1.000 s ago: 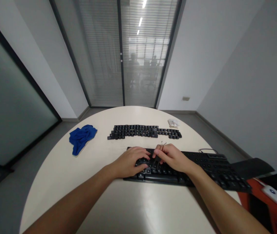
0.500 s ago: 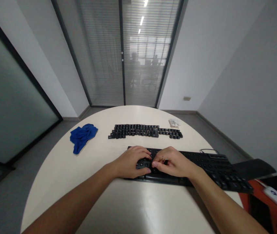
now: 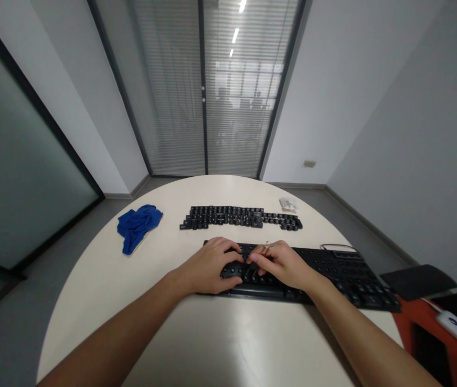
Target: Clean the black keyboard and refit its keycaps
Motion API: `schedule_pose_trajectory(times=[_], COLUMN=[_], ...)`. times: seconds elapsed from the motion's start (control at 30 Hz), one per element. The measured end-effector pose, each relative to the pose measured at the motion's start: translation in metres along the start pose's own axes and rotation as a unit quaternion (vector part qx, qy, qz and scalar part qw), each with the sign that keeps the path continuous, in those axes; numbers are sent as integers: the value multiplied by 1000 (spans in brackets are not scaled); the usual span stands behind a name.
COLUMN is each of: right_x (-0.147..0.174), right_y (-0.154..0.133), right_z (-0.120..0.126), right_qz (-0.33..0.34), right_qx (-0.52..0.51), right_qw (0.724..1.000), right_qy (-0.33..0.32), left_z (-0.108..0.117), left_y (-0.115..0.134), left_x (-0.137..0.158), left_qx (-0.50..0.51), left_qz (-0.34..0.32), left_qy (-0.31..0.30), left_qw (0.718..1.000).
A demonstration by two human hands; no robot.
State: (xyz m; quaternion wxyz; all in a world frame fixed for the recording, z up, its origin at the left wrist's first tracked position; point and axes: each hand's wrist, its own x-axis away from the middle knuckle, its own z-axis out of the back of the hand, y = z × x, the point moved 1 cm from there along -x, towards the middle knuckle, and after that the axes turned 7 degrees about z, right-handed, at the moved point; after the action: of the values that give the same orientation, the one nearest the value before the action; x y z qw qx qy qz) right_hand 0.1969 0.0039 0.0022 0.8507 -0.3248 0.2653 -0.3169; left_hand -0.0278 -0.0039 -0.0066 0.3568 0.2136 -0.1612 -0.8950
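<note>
The keyboard [image 3: 328, 266] reached the right edge of the surface [image 3: 212, 344], the left hand [image 3: 212, 267] resting on it, fingers spread, the right hand [image 3: 283, 266] pinching a wire tool [image 3: 269, 245] between its fingers.

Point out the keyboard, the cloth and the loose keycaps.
Keyboard [image 3: 328, 263]: head view, on the uncovered key area.
Cloth [image 3: 138, 223]: head view, on the middle of its blue folds.
Loose keycaps [image 3: 227, 215]: head view, on the larger group's middle.

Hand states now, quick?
Left hand: open, resting on the keyboard.
Right hand: closed on a thin wire tool, mostly hidden.
</note>
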Motion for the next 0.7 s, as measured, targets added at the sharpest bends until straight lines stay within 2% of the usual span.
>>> schedule_pose_trajectory(times=[0.2,0.37,0.7], right_x=[-1,-1,-5], right_y=[4,8,14], right_z=[-1,-2,-4], right_qz=[-14,-7,-2], right_qx=[-6,-23,-47], right_qw=[1000,1000,998], right_qy=[9,14,50], left_z=[-4,-10,-11], left_y=[0,3,2], left_x=[-1,0,0], left_qx=[16,39,36], left_qz=[7,34,25], left_qy=[-6,16,23], left_qw=[1000,999,999])
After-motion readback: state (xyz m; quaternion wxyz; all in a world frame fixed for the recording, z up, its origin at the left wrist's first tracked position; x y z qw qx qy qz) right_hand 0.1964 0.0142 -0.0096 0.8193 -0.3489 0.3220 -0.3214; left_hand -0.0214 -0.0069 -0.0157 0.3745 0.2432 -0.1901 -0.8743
